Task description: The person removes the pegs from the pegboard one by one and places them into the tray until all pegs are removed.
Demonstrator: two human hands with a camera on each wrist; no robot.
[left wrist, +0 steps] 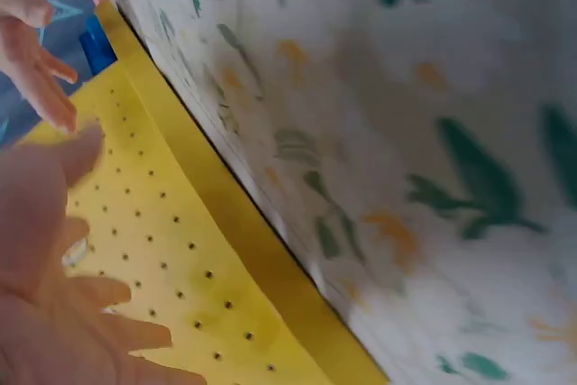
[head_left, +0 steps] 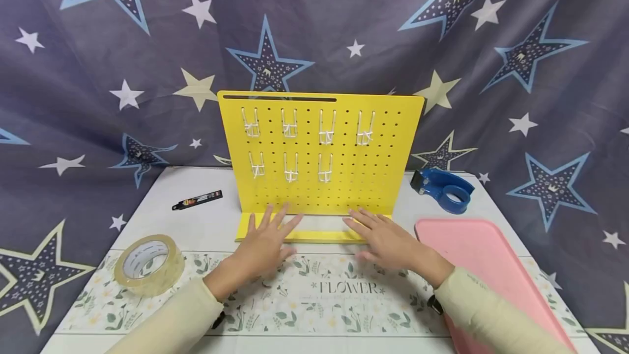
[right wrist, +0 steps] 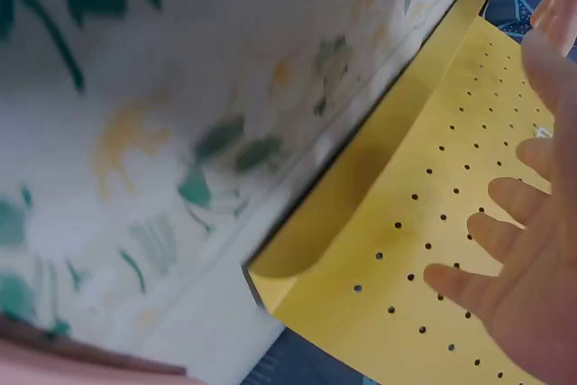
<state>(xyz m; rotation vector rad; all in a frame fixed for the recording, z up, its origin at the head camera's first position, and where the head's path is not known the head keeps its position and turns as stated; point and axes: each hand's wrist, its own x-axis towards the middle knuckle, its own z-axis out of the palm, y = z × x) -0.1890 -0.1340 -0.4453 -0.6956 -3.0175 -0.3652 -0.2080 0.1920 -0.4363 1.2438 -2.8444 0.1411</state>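
1. Left hand (head_left: 261,248): fingers spread, by the board (head_left: 340,189), near left.
2. Right hand (head_left: 390,242): spread too, near right; can't tell if either's touching.
3. That board stands far-middle, seven hooks (head_left: 326,134) on it.
4. Tape (head_left: 167,282) left, tray (head_left: 474,247) right.

The table (head_left: 206,234) has a white surface crossed, left edge to right edge, by a floral band (head_left: 334,310). Yellow pegboard (head_left: 339,163): upright, far half, centred. Black narrow pack (head_left: 197,200): toward far left corner. Clear tape roll (head_left: 167,278): near left edge. Blue tape dispenser (head_left: 437,182): near far right corner. Pink tray (head_left: 484,266): along right edge.
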